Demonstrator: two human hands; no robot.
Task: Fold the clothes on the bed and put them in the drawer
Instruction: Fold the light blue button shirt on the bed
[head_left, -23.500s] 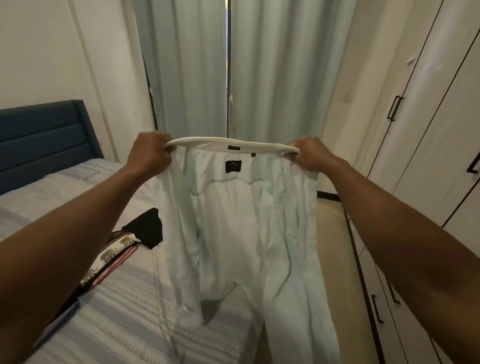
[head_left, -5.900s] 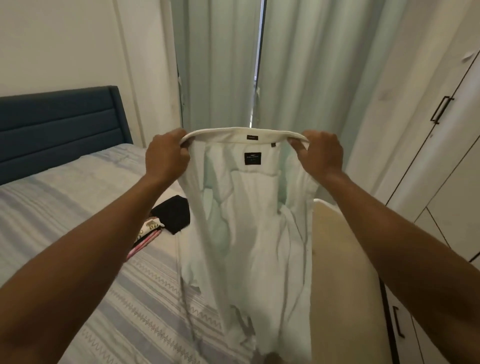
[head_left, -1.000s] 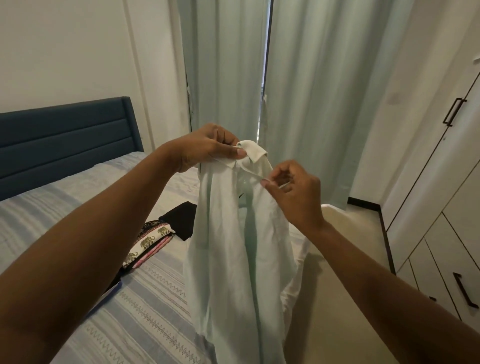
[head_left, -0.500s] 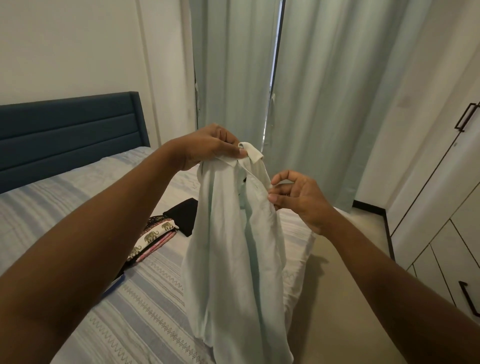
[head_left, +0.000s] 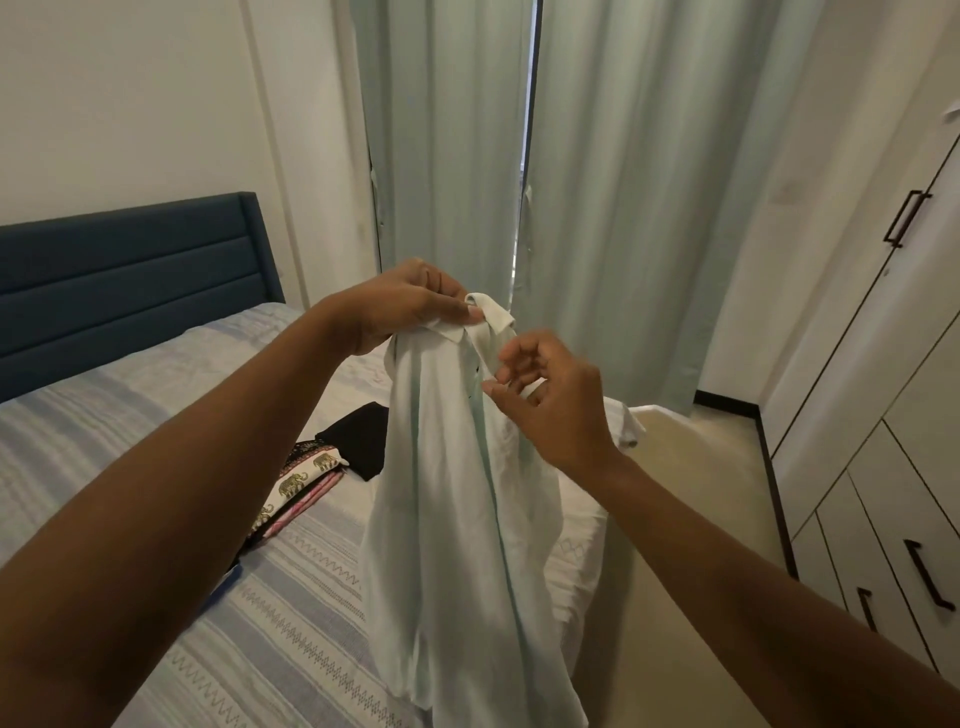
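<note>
The pale shirt (head_left: 447, 493) hangs in the air over the corner of the bed (head_left: 156, 374), pinched at its collar (head_left: 488, 312) by the left hand (head_left: 410, 306). Just beside and below it, the right hand (head_left: 556, 400) has its fingers half curled, thumb against the shirt's front edge. Whether it grips the cloth is unclear.

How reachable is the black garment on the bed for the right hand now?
Probably not directly: the shirt, hung from the left hand, drapes between the right hand and the black garment, which lies beyond it on the bed.
</note>
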